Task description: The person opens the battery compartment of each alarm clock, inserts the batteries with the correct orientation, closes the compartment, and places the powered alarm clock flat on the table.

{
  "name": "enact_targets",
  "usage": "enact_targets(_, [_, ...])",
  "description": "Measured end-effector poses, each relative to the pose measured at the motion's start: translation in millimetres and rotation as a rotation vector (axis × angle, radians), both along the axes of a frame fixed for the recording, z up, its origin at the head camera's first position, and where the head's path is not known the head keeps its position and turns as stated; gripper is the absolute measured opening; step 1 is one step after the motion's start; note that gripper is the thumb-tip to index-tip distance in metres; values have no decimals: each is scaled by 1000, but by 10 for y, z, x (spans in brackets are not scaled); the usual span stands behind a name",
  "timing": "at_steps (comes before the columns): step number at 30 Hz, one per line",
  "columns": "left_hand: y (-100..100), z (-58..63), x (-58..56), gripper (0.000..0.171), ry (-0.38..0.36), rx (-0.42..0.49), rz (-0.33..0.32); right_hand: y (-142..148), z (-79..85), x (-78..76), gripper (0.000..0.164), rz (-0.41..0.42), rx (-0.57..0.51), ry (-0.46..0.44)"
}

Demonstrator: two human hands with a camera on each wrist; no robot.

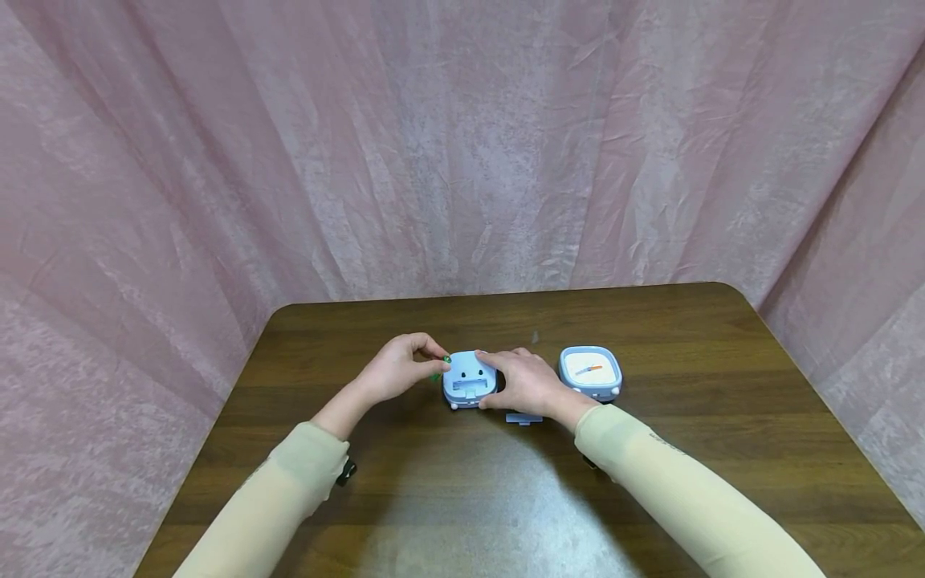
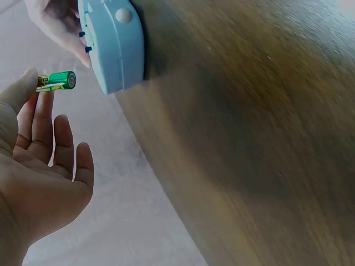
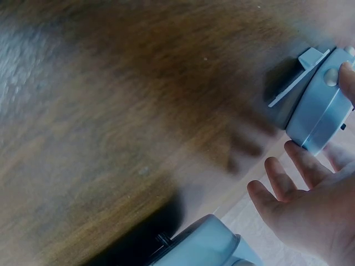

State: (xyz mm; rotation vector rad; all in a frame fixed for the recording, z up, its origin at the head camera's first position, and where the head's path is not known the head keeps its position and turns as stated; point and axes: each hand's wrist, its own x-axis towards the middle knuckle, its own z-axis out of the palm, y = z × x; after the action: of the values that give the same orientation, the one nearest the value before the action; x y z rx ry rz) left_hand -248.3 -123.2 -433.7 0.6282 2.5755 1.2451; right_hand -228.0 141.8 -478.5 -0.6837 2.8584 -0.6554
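Note:
A green battery point(image 2: 57, 81) is pinched between the thumb and fingers of my left hand point(image 1: 393, 371), at the left edge of a light-blue alarm clock point(image 1: 463, 364). The clock lies back up, its battery slot uncovered and two black knobs showing. My right hand point(image 1: 529, 380) grips the clock's right side, thumb near the front edge and fingers at the back. In the right wrist view, a small round white foot shows on the clock's side. A small blue battery cover point(image 1: 523, 418) lies just below the right hand.
Another light-blue clock point(image 1: 590, 368) sits to the right, white face up with an orange hand, near my right wrist. The brown wooden table point(image 1: 347, 329) ends at a back edge before a pink curtain point(image 1: 477, 144).

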Motion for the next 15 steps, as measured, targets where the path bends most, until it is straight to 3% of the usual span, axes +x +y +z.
enact_targets(15, [301, 8, -10, 12, -27, -2, -64, 11, -17, -8, 87, 8, 0, 15])
